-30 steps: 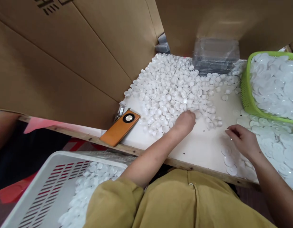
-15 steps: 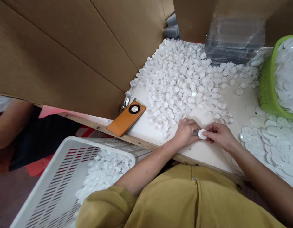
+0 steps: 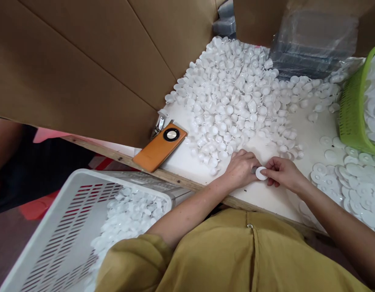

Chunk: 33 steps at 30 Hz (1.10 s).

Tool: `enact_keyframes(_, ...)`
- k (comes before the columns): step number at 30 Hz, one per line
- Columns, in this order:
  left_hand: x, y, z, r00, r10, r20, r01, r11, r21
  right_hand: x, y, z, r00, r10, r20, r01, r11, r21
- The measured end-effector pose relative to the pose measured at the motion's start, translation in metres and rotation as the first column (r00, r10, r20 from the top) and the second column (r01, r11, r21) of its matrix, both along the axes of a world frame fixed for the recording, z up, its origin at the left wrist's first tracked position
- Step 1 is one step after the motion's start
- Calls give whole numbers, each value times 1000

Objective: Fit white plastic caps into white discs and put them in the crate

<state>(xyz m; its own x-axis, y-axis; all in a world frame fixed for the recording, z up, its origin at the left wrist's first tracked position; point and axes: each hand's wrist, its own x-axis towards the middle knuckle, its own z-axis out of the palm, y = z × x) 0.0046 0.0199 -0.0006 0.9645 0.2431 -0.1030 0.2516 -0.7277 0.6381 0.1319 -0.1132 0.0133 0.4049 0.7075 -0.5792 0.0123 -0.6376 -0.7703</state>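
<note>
My right hand [image 3: 281, 172] pinches a small white plastic saucer [image 3: 261, 173] by its right edge, between thumb and fingers. My left hand [image 3: 242, 167] is closed just left of that saucer. A small grey piece [image 3: 253, 170] shows between its fingers, against the saucer's left edge; what it is I cannot make out. Beyond both hands spreads a large heap of tiny white plastic cups [image 3: 233, 93], some with visible handles. To the right, many flat white saucers [image 3: 358, 182] overlap on the table.
An orange phone [image 3: 160, 147] lies at the wooden table edge [image 3: 175, 178], beside cardboard [image 3: 84, 73]. Lower left is a white crate [image 3: 74, 190] with white pieces in it. A green basket [image 3: 352, 109] holds more white pieces. Plastic-wrapped grey packs [image 3: 312, 52] stand behind. Part of another person shows far left.
The view has shifted slightly. Both hands keep almost the same hold, with the saucer still pinched between them.
</note>
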Motion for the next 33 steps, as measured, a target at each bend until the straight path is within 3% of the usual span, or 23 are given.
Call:
enact_keyframes(4,-4,9,11,990,-141,-5,140,989,-51,1,4,2,999,-9,-42,8,999,-41)
enact_keyframes(9,8,15,20,984,-112,-139,108,993,-37,7,12,6,997,25,-70,-33,993,-111)
enact_keyframes(15,23,15,33,955,-147,-259,159,987,28,5,16,8,998,21,-52,-28,991,-133)
enact_keyframes(18,20,11,29,971,-170,-167,175,984,16,-1,12,8,998,28,-51,-32,996,-77)
enact_keyframes(22,-3,-1,23,995,-94,23,96,989,-114,3,-12,12,996,62,58,-68,991,114)
enact_keyframes(24,-31,0,31,997,-78,-1,76,980,-185,18,-34,17,959,5,284,-48,988,144)
enact_keyframes(25,-52,5,37,998,-58,-30,50,976,-213,30,-47,19,898,-31,439,-25,992,121)
enact_keyframes(28,-140,38,60,971,164,-174,-202,952,-230,66,-85,20,562,45,826,59,994,-94)
enact_keyframes(29,-175,53,66,930,271,-250,-319,931,-178,76,-95,18,495,93,864,67,987,-145)
enact_keyframes(31,-246,83,73,797,441,-412,-487,873,-8,86,-109,10,458,160,875,31,980,-195)
enact_keyframes(33,-298,102,76,585,593,-553,-542,793,278,84,-113,2,467,173,867,-20,983,-185)
